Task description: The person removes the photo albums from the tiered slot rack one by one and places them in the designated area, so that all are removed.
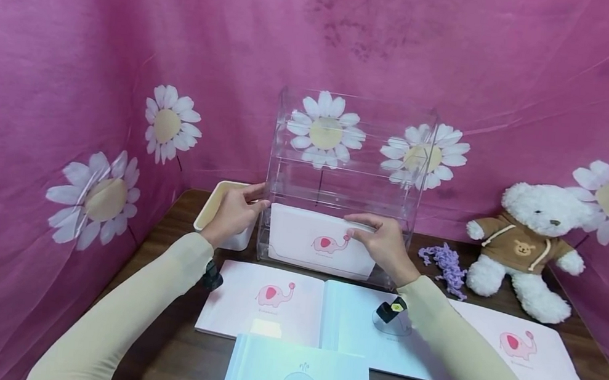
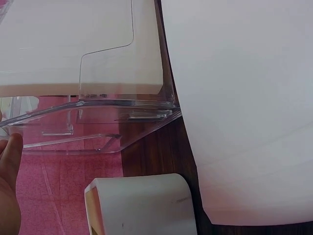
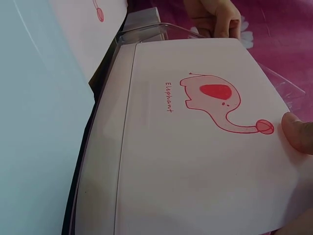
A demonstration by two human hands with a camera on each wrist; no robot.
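Observation:
A clear plastic display rack [image 1: 273, 149] stands at the back of the table. In its lowest tier sits a white booklet [image 1: 294, 232] with a pink elephant; "Elephant" is legible in the right wrist view. My right hand [image 1: 386, 243] pinches this booklet near its top right corner, thumb [image 3: 297, 133] on the front cover. At the rack's left side, my left hand [image 1: 235, 212] holds the side panel's edge, its fingers [image 3: 222, 19] curled there in the right wrist view. The booklet's lower part shows through the clear front lip.
A cream bin [image 1: 212, 205] stands left of the rack. In front lie elephant booklets [image 1: 238, 294] [image 1: 559, 365] and pale blue whale booklets [image 1: 352, 319] [image 1: 257, 371]. On the right are a purple yarn bundle [image 1: 449, 267] and a white teddy bear [image 1: 547, 209].

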